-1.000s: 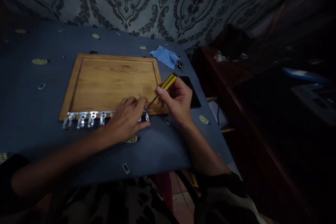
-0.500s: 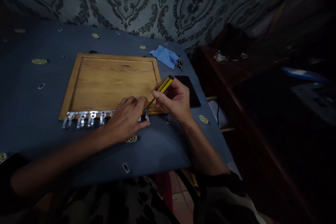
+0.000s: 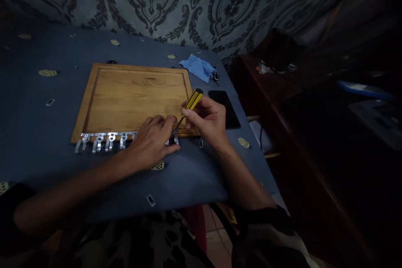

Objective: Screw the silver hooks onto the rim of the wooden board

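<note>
A wooden board [image 3: 135,96] lies on the blue tablecloth, with a row of several metal hooks [image 3: 99,141] along its near edge. My left hand [image 3: 153,142] rests over the right end of that row, its fingers closed on a hook by the board's near right corner. My right hand [image 3: 209,119] grips a yellow-and-black screwdriver [image 3: 190,104]. The shaft slants down to the left and its tip meets the hook beside my left fingertips.
A blue cloth [image 3: 197,67] and a small metal item [image 3: 215,76] lie beyond the board's far right corner. A black phone [image 3: 226,108] lies right of the board. Dark wooden furniture [image 3: 282,92] stands past the table's right edge.
The screwdriver handle has swung left and stands steeper, with my right hand shifting slightly left. My left hand has stayed on the hook.
</note>
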A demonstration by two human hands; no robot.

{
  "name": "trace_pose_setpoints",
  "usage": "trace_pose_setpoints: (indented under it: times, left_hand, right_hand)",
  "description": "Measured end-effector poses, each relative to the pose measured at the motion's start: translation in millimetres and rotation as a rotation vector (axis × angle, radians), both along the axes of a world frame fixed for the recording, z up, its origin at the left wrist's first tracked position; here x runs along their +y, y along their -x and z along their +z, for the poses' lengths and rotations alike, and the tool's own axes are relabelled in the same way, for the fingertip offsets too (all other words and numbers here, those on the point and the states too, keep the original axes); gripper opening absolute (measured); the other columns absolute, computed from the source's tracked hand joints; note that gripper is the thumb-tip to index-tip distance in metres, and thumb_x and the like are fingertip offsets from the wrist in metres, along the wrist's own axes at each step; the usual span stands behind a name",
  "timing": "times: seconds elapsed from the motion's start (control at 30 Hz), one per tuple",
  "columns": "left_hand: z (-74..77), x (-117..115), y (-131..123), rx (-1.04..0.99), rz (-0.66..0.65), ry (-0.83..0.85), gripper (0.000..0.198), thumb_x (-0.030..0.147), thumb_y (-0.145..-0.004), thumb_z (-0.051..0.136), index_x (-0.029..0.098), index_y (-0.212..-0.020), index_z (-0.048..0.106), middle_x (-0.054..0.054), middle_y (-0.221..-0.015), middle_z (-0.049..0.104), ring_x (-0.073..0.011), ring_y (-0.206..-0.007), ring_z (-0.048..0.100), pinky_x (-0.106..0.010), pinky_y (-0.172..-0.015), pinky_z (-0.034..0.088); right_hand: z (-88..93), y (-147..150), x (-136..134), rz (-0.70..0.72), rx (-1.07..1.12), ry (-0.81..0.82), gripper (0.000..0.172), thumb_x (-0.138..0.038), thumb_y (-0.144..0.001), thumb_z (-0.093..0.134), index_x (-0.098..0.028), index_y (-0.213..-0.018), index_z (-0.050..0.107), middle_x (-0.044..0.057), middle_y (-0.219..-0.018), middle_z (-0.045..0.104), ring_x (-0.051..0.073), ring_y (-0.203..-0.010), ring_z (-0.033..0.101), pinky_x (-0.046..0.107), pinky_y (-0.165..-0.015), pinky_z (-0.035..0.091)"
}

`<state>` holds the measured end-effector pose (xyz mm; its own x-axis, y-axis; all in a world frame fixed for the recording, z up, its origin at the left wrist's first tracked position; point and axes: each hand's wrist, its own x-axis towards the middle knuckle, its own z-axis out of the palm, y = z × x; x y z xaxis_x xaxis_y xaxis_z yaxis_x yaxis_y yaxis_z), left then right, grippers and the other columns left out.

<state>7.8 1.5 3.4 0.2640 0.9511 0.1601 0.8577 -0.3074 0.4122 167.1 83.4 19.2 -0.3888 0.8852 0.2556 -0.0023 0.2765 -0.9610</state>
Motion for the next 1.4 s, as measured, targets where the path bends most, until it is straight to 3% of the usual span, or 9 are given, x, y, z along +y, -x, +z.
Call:
trace_pose_setpoints:
  times: [0.23, 0.37, 0.53, 0.87, 1.17, 1.4]
  left_hand:
    - [1.0, 1, 1, 0.019, -0.018, 0.001, 0.046, 0.034, -0.083, 0.079, 0.021, -0.113, 0.046, -0.005, -0.102, 0.068, -0.0286, -0.101, 0.063, -0.041, -0.087, 0.048]
    - [-0.4, 2, 1, 0.017, -0.013, 0.008, 0.048, 0.034, -0.082, 0.079, 0.021, -0.114, 0.046, -0.006, -0.103, 0.069, -0.0290, -0.101, 0.063, -0.041, -0.087, 0.048]
    - [-2.9, 1, 2, -0.011, -0.023, -0.005, 0.054, 0.032, -0.082, 0.080, 0.020, -0.120, 0.045, -0.007, -0.105, 0.069, -0.0297, -0.104, 0.063, -0.042, -0.089, 0.047]
    - [2.2, 1, 1, 0.003, -0.011, 0.042, 0.054, 0.032, -0.081, 0.081, 0.019, -0.119, 0.046, -0.008, -0.107, 0.069, -0.0306, -0.106, 0.062, -0.043, -0.090, 0.048]
    - [0.9, 1, 0, 0.017, -0.013, 0.028, 0.052, 0.032, -0.082, 0.080, 0.020, -0.118, 0.045, -0.006, -0.105, 0.068, -0.0299, -0.105, 0.063, -0.042, -0.090, 0.048]
    - [-0.4, 1, 0, 0.029, -0.012, 0.019, 0.048, 0.033, -0.082, 0.080, 0.020, -0.113, 0.046, -0.006, -0.101, 0.068, -0.0293, -0.100, 0.062, -0.040, -0.086, 0.047]
  right_hand:
    - [-9.3, 5, 5, -0.089, 0.055, 0.000, 0.050, -0.058, -0.068, 0.085, -0.024, -0.073, 0.050, -0.007, -0.066, 0.058, 0.006, -0.044, 0.049, 0.021, -0.039, 0.043]
    - [-6.2, 5, 3, -0.084, 0.072, -0.019, 0.046, -0.057, -0.071, 0.084, -0.024, -0.075, 0.053, -0.006, -0.069, 0.059, 0.006, -0.044, 0.051, 0.021, -0.039, 0.043]
    - [2.2, 4, -3, -0.179, 0.143, -0.095, 0.036, -0.051, -0.075, 0.084, -0.025, -0.081, 0.059, -0.006, -0.070, 0.059, 0.007, -0.043, 0.052, 0.024, -0.040, 0.044]
    - [-1.8, 5, -3, -0.097, 0.083, -0.118, 0.038, -0.052, -0.076, 0.082, -0.023, -0.078, 0.057, -0.006, -0.066, 0.054, 0.007, -0.046, 0.050, 0.022, -0.040, 0.044]
    - [-7.8, 4, -2, -0.070, 0.062, -0.152, 0.034, -0.047, -0.079, 0.081, -0.022, -0.080, 0.058, -0.006, -0.069, 0.058, 0.006, -0.047, 0.055, 0.021, -0.042, 0.048]
    - [0.6, -2, 1, 0.057, 0.034, -0.033, 0.041, -0.057, -0.074, 0.082, -0.023, -0.086, 0.063, -0.004, -0.075, 0.067, 0.008, -0.049, 0.058, 0.023, -0.046, 0.053]
